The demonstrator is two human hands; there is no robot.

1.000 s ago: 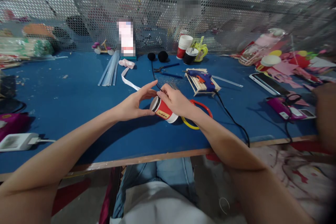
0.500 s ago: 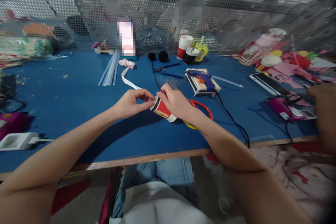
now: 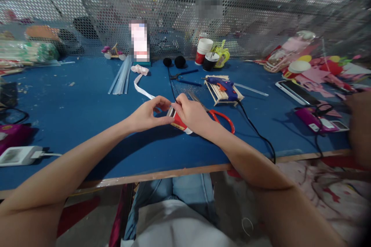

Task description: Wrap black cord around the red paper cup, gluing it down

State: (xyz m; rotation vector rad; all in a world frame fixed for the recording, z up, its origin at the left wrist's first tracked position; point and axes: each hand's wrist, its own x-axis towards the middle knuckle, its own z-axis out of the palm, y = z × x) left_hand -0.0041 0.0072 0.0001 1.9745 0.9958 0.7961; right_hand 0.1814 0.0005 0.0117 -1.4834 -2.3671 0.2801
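A small red paper cup (image 3: 180, 123) lies tilted between my hands, with black yarn around it near one end. My right hand (image 3: 193, 115) wraps over the cup from the right. At the cup's left end is my left hand (image 3: 149, 115), its thumb pressed against the side and its fingers curled over the top. From a black yarn ball (image 3: 167, 62) a strand leads down to the cup. Scissors (image 3: 223, 117) with red handles lie just beyond my right wrist. A white ribbon (image 3: 142, 89) ends behind my left fingers.
Blue-handled pliers (image 3: 187, 77), a second black ball (image 3: 180, 62) and clear glue sticks (image 3: 119, 77) lie ahead. A blue glue gun (image 3: 224, 88) rests on a stick rack (image 3: 216, 98), cord trailing right. Stacked cups (image 3: 204, 48) stand behind. Another person's arm (image 3: 359, 127) is at right.
My left thumb has moved along the cup's side and the left fingers have arched higher. My right hand has shifted slightly, covering the scissors' yellow part and showing more of the blades.
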